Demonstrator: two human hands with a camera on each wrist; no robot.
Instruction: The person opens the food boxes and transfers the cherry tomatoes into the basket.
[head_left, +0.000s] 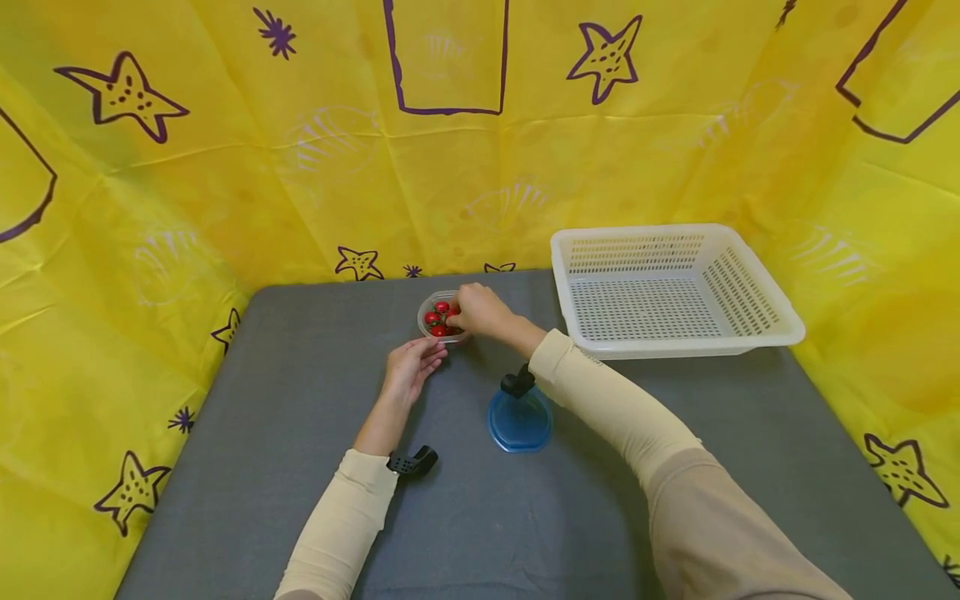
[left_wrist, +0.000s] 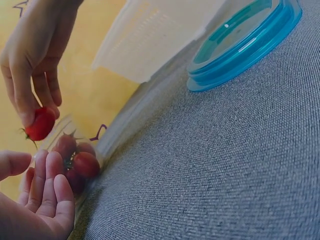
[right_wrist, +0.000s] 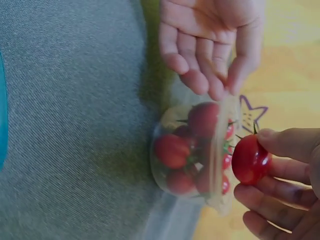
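Observation:
A small clear plastic container (head_left: 422,323) with several red cherry tomatoes (head_left: 432,317) stands near the table's far edge. My left hand (head_left: 408,367) is at its near side, holding the rim lightly between thumb and fingertips. My right hand (head_left: 483,312) is over the container's right side and pinches one cherry tomato (right_wrist: 251,159) between thumb and fingers. That tomato has a green stem and is clear of the rim in the right wrist view. Part of the container is hidden behind my hands in the head view.
A blue round lid (head_left: 520,423) lies on the grey table (head_left: 300,417), below my right forearm. At the back right stands a white perforated basket (head_left: 675,343). A yellow patterned cloth (head_left: 450,192) hangs behind and at the sides.

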